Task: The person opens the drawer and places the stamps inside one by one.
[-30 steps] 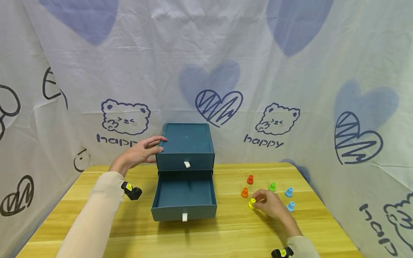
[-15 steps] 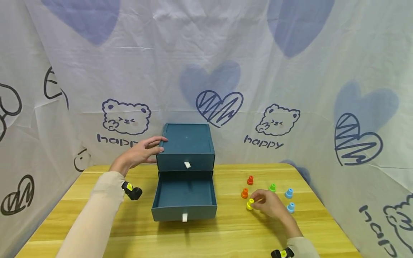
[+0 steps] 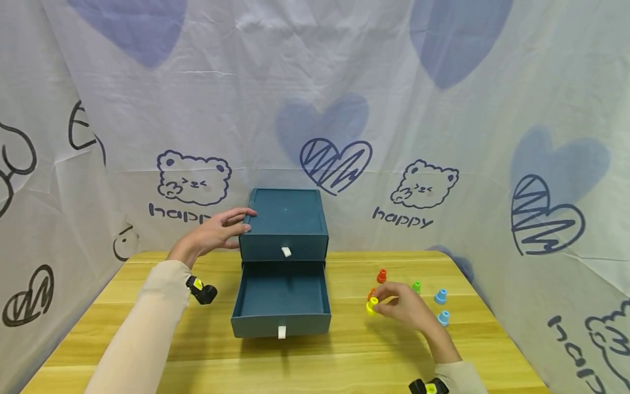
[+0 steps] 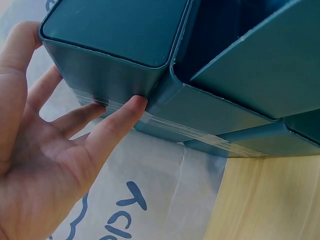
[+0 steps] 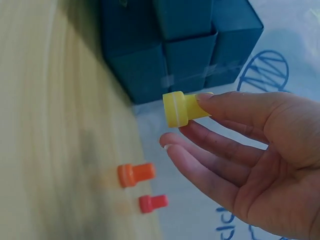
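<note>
The right hand [image 3: 406,310] is pinching the yellow peg [image 5: 176,109], other fingers loose, above the table [image 3: 354,358], right of the drawer [image 3: 280,300] and just nearer than the orange peg [image 5: 136,174]. The left hand [image 3: 215,232] is touching the cabinet [image 3: 285,213] on its left, fingers spread; lifting clear of the orange peg should be avoiding a knock.

Below the right hand [image 3: 406,306], a wood-grain tabletop [image 3: 364,364] is stretching out. Farther off, a pale fabric backdrop [image 3: 256,109] is hanging, a cartoon bear print [image 3: 193,185] showing above the left hand [image 3: 215,233], a hatched heart print [image 3: 336,166] between both hands.
</note>
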A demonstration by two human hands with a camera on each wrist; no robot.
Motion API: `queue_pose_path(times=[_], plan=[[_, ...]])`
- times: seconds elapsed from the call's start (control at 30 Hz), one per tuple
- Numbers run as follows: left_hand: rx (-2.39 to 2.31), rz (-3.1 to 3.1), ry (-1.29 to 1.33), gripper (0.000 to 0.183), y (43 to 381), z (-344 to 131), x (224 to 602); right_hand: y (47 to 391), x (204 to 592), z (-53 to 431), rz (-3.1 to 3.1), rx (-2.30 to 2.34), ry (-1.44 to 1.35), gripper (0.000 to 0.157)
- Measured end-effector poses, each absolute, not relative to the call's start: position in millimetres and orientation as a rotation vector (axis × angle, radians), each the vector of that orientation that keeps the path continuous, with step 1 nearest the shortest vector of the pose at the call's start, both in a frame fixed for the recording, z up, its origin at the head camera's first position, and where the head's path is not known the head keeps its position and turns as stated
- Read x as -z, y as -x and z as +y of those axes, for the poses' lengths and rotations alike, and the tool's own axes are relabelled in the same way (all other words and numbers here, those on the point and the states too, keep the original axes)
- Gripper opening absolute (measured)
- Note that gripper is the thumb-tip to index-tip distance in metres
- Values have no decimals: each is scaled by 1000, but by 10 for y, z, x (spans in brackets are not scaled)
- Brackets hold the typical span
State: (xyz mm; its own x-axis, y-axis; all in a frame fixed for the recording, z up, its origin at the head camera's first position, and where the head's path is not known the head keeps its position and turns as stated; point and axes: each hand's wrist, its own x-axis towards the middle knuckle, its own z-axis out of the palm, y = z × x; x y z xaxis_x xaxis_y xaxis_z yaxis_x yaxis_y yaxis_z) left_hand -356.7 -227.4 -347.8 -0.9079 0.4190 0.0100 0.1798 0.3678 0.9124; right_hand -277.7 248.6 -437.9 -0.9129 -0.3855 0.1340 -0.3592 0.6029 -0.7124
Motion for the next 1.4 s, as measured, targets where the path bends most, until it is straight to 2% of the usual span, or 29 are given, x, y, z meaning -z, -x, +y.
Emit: queue_pose_path(times=[0.23,0.87,1.4], plan=[[-1551,2412,-540,60,3575,-2273,3478,2741,4113,2316,2745,1269,713,15],[-1545,2411,-543,58,3597,-2282,3487,2802,3422,1770,2699,1000,904,15],[-1549,2400,-562,59,3557,-2267,3455,2983,3220,1291,2552,860,1078,10]])
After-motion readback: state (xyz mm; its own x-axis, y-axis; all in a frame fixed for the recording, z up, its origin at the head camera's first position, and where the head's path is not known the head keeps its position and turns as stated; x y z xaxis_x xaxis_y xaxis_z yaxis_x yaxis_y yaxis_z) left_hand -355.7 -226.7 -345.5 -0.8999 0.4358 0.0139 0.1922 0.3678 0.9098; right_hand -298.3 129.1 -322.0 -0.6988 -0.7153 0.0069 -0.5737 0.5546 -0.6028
